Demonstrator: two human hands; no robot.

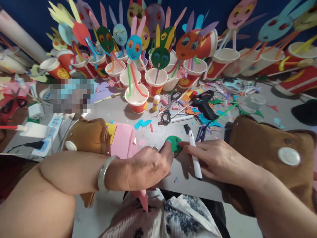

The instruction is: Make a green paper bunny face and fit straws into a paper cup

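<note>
My left hand (146,167), with a pale bangle (102,175) at the wrist, pinches the lower left edge of a green paper oval (174,145) just above the table. Small light-blue spots show on the oval, and my fingers cover part of it. My right hand (215,158) is closed around a white marker (195,158) that slants between its fingers, black end pointing away from me. The right fingertips also reach the oval's right edge. Pink paper sheets (122,140) lie just left of the oval.
Red-and-white paper cups (137,99) with bunny-faced straw figures line the back. Scissors (170,105), a glue stick (156,103), a black glue gun (206,104) and paper scraps lie before them. Brown cushions (262,148) flank my arms. A power strip (51,135) sits left.
</note>
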